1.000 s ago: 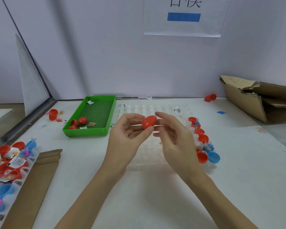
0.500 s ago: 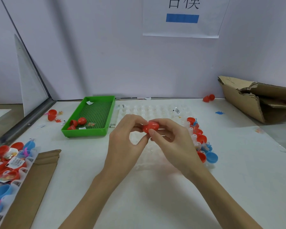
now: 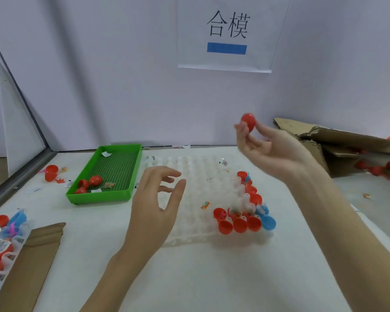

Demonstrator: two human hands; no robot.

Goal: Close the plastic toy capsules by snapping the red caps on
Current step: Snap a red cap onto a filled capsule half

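Far left edge of tabletop (image 3: 212,278): clear compartment tray (image 3: 2,244), partly cut off, packed with red and blue capsule halves and small labelled packets; brown cardboard sheet (image 3: 32,262) just beside it.
Left rear of tabletop: two loose red halves (image 3: 51,173) near the metal frame rail.
Green tray (image 3: 106,176) toward rear left: a few red capsule pieces (image 3: 89,183) in its near-left corner, white paper scraps (image 3: 106,154) at rear and near wall.
Left hand (image 3: 153,203) raised over left part of clear blister tray (image 3: 194,199), palm turned inward, fingers apart and loosely bent, holding nothing.
Clear blister tray at tabletop centre: most wells bare; red and blue open halves (image 3: 243,219) clustered along its right edge and near-right corner, some with tiny toys inside. Small coloured toy (image 3: 205,205) lying in a well left of that cluster.
Right hand (image 3: 270,149) lifted well above rear right of blister tray. Closed red capsule (image 3: 248,122) pinched at fingertip level: thumb pad on its left side, index finger on its right, remaining fingers curled below, not touching it.
Rear right corner: torn cardboard box (image 3: 338,143) on its side, red capsules (image 3: 376,168) visible in and under it.
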